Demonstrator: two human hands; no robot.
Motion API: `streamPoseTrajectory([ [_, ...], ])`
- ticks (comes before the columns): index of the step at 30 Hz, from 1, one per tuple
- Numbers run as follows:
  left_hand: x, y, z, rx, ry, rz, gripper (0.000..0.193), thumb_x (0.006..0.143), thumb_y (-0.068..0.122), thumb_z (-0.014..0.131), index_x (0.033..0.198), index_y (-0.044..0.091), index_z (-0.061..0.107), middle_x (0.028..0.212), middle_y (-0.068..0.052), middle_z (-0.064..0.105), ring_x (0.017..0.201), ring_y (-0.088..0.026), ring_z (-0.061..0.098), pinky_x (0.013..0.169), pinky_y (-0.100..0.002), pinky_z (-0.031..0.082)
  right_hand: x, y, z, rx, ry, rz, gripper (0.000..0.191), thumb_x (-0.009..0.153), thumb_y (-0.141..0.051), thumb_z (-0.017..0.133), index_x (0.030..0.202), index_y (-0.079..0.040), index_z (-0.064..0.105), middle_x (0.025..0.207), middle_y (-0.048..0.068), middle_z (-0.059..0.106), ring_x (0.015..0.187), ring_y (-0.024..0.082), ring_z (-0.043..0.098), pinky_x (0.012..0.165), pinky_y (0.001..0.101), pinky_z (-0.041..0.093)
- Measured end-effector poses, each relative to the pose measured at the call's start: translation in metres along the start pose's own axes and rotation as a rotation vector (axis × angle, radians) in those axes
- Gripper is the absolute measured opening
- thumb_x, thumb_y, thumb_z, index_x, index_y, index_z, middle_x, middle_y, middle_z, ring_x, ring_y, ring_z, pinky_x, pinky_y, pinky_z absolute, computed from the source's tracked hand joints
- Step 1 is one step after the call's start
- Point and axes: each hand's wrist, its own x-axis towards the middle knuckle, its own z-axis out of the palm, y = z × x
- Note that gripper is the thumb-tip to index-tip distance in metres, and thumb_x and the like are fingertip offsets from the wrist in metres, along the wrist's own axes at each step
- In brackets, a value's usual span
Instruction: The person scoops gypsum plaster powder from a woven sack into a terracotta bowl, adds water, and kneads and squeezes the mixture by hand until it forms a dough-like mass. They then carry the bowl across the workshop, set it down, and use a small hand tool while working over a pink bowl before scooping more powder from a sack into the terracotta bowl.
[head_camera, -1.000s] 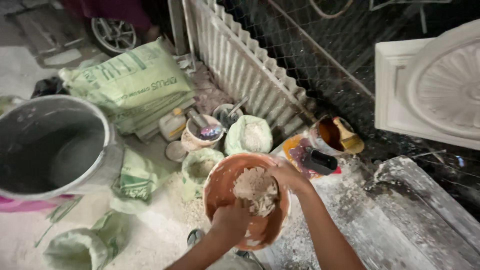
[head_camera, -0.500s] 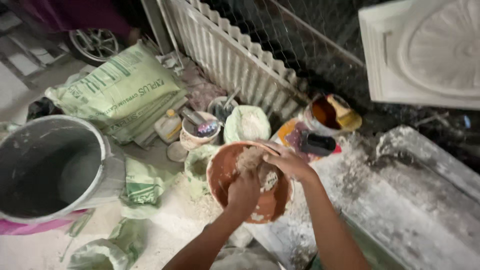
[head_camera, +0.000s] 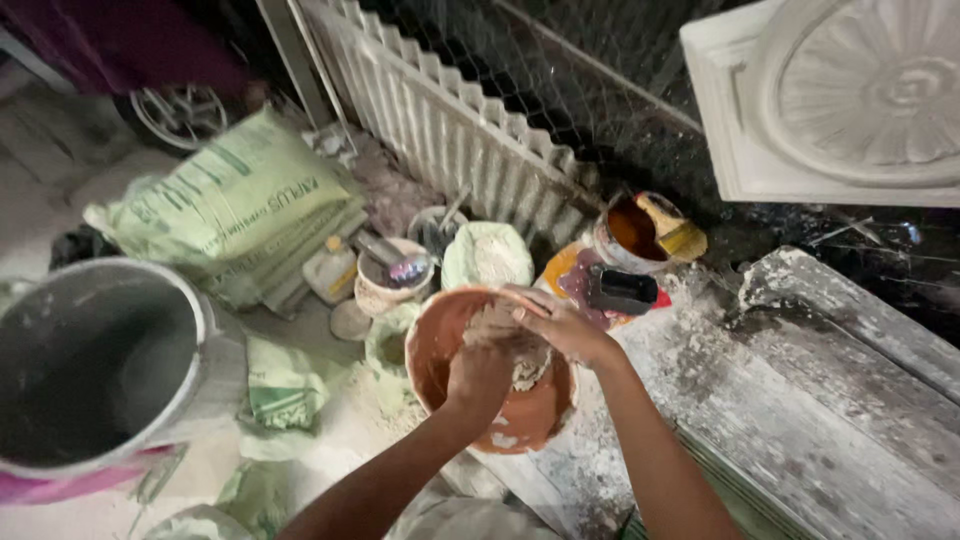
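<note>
An orange-brown bowl rests at the edge of a plaster-dusted wooden bench. Inside it lies a pale, fibrous clump of wet plaster mix. My left hand is pressed down into the clump, fingers curled around it. My right hand lies over the far side of the same clump, fingers bent and gripping it. Both hands are smeared with the mix.
A large grey bucket stands at the left. Green sacks are stacked behind it. Small tubs of powder, a cup with a spoon and a can with a brush crowd the floor. A white moulded panel leans at the upper right.
My hands have closed in over the clump and pressed it lower into the bowl. The view has shifted slightly, so the bowl sits more central.
</note>
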Motion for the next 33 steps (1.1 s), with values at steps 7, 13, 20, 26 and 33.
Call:
streamPoseTrajectory([
  [7, -0.006, -0.031, -0.006, -0.261, 0.365, -0.073, 0.058, 0.085, 0.009, 0.058, 0.143, 0.0, 0.059, 0.132, -0.025, 0.055, 0.101, -0.038, 0.069, 0.07, -0.053, 0.06, -0.007, -0.001, 0.028, 0.282, 0.067, 0.296, 0.057, 0.093, -0.035, 0.063, 0.146, -0.017, 0.051, 0.146, -0.001, 0.052, 0.133, 0.018, 0.051, 0.102, 0.0412, 0.053],
  [13, 0.002, -0.038, -0.007, -0.155, 0.126, -0.03, 0.028, 0.091, 0.017, 0.059, 0.111, 0.005, 0.073, 0.115, -0.019, 0.068, 0.098, -0.032, 0.071, 0.069, -0.048, 0.062, -0.005, 0.01, 0.018, -0.046, 0.06, 0.032, 0.058, 0.099, -0.045, 0.059, 0.146, -0.011, 0.057, 0.146, 0.007, 0.06, 0.135, 0.02, 0.054, 0.112, 0.0336, 0.041],
  [20, 0.001, 0.025, -0.006, -0.024, -0.081, -0.164, 0.023, 0.097, 0.02, 0.057, 0.102, 0.009, 0.077, 0.098, -0.015, 0.072, 0.083, -0.031, 0.073, 0.059, -0.054, 0.059, 0.013, 0.001, 0.017, 0.04, -0.023, -0.007, 0.058, 0.1, -0.047, 0.059, 0.144, -0.009, 0.059, 0.144, 0.008, 0.062, 0.133, 0.019, 0.055, 0.113, 0.0335, 0.042],
  [26, -0.004, -0.002, -0.004, 0.031, 0.105, -0.037, 0.023, 0.093, 0.019, 0.059, 0.099, 0.012, 0.08, 0.087, -0.007, 0.076, 0.079, -0.021, 0.074, 0.061, -0.038, 0.057, 0.002, -0.013, -0.001, -0.202, 0.019, 0.288, 0.061, 0.094, -0.053, 0.053, 0.146, -0.021, 0.06, 0.144, 0.002, 0.062, 0.133, 0.018, 0.056, 0.112, 0.0346, 0.04],
  [33, 0.002, 0.069, -0.008, -0.038, -0.034, -0.118, 0.025, 0.098, 0.023, 0.057, 0.096, 0.009, 0.078, 0.088, -0.011, 0.074, 0.082, -0.026, 0.074, 0.068, -0.041, 0.058, 0.014, -0.011, 0.002, -0.061, -0.096, 0.26, 0.062, 0.092, -0.055, 0.056, 0.145, -0.022, 0.061, 0.154, -0.001, 0.053, 0.142, 0.02, 0.046, 0.117, 0.0385, 0.034],
])
